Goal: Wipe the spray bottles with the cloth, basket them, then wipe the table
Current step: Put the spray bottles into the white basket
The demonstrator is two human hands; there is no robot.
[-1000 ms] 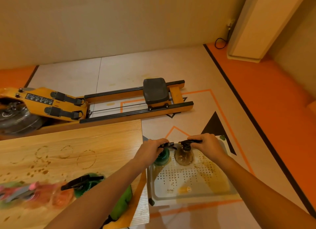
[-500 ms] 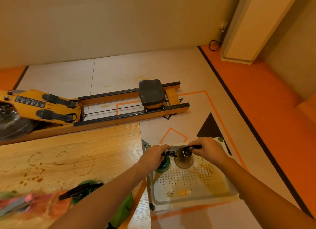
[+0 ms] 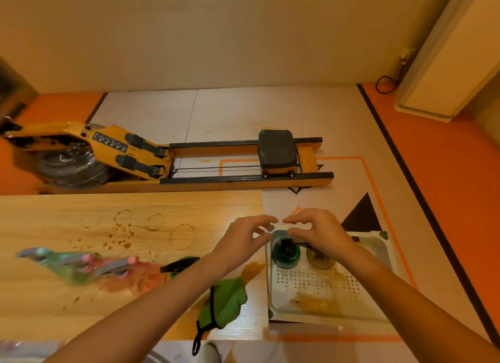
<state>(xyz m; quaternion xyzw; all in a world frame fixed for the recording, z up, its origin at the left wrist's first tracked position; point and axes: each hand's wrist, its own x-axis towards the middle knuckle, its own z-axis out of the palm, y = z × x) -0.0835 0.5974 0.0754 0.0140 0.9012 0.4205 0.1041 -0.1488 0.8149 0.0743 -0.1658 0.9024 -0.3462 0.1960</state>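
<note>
A white perforated basket [image 3: 328, 310] stands beside the table's right end. A green spray bottle [image 3: 286, 255] and a brown spray bottle [image 3: 320, 259] stand upright at its far end. My left hand [image 3: 240, 243] and my right hand [image 3: 320, 234] hover just above these bottles, fingers spread and holding nothing. A green cloth [image 3: 224, 301] lies on the wooden table [image 3: 81, 303] near its right edge. Several more spray bottles lie on the table to the left, blurred: a pale green one [image 3: 63, 264], a pink one [image 3: 127, 273] and a dark green one [image 3: 180, 266] partly behind my left forearm.
Brown drips and ring marks [image 3: 151, 227] stain the tabletop. A wooden rowing machine [image 3: 167, 162] lies on the floor behind the table. A tall white unit [image 3: 454, 54] stands in the far right corner with a black cable beside it.
Both hands have let go of the two bottle heads in the basket and lifted, fingers opening. The view has shifted, showing more of the table and the cloth.
</note>
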